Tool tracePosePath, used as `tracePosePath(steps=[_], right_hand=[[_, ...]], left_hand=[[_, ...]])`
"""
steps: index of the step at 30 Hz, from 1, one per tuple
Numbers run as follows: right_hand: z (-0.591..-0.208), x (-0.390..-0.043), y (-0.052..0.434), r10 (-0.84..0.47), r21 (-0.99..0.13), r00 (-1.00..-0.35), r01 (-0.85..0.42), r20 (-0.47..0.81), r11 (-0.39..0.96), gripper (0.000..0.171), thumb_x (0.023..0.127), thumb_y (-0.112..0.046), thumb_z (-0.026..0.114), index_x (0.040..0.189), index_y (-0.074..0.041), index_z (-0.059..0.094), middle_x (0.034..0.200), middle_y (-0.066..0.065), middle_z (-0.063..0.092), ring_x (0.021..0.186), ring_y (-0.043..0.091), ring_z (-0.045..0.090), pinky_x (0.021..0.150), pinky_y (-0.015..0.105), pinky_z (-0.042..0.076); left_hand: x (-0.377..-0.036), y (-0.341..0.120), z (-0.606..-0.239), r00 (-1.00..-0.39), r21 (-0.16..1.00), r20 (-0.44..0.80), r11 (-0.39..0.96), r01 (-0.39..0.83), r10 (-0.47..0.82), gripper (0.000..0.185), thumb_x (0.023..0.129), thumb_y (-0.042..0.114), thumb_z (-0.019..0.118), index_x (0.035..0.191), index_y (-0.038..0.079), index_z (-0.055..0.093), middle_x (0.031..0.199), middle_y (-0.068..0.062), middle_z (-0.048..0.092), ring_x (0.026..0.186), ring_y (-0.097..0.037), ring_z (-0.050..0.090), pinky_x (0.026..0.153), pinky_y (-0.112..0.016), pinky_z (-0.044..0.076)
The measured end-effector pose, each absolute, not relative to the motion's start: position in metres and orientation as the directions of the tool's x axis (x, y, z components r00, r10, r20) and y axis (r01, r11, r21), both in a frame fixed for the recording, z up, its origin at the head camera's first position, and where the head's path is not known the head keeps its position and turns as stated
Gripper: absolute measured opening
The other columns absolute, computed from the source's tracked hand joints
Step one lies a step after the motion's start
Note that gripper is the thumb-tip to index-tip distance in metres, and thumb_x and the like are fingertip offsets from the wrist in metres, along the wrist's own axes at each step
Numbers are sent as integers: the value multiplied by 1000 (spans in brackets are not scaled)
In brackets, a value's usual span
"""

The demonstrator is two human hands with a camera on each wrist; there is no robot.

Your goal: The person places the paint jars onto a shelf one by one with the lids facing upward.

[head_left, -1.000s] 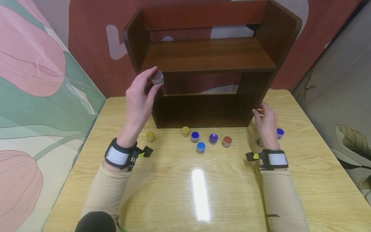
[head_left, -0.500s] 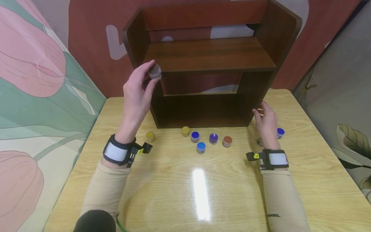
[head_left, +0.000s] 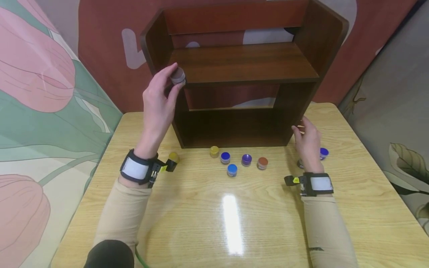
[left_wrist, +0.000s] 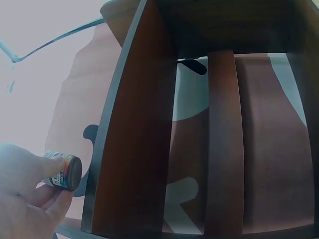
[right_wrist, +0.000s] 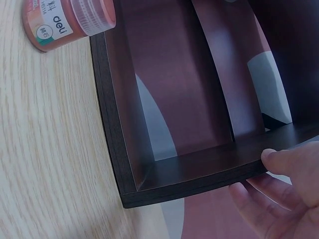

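Note:
My left hand (head_left: 156,98) pinches a small paint jar (head_left: 178,76) with a dark lid between thumb and fingers. It is raised beside the left end of the upper board of a dark brown wooden shelf (head_left: 241,63). In the left wrist view the jar (left_wrist: 74,173) appears just outside the shelf's side panel, lid facing the panel. Low on the right, my right hand (head_left: 309,145) grips the shelf's right side panel. Its thumb lies on the front edge and its fingers lie along the outer face, as the right wrist view shows.
Along the shelf's front on the wooden table (head_left: 201,216) stand several paint jars, among them yellow (head_left: 214,152), light blue (head_left: 232,170), purple (head_left: 246,160) and orange-brown (head_left: 262,163). A blue jar (head_left: 323,153) and a partly hidden grey one (head_left: 300,163) are by my right wrist.
My left hand has risen with the paint jar and shifted slightly left, from below the upper board's front edge to about its level. My right hand has stayed on the side panel.

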State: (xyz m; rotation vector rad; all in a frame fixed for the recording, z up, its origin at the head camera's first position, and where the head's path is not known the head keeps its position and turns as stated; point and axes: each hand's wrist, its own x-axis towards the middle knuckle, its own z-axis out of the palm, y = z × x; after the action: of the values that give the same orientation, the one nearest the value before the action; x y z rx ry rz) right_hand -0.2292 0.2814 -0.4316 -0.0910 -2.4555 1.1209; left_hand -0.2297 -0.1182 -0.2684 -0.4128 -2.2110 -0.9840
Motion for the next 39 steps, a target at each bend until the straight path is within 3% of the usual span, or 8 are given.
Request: tracePosePath(steps=[39], right_hand=[[-439, -229, 277, 219, -726, -893, -154, 392, 671, 33, 103, -16, 53, 134, -7, 57, 131, 23, 63, 114, 44, 65, 93, 56, 55]], left_hand=[[-252, -115, -263, -758, 517, 652, 718, 466, 23, 46, 99, 17, 59, 145, 11, 52, 146, -5, 57, 136, -14, 52, 116, -17, 35]])
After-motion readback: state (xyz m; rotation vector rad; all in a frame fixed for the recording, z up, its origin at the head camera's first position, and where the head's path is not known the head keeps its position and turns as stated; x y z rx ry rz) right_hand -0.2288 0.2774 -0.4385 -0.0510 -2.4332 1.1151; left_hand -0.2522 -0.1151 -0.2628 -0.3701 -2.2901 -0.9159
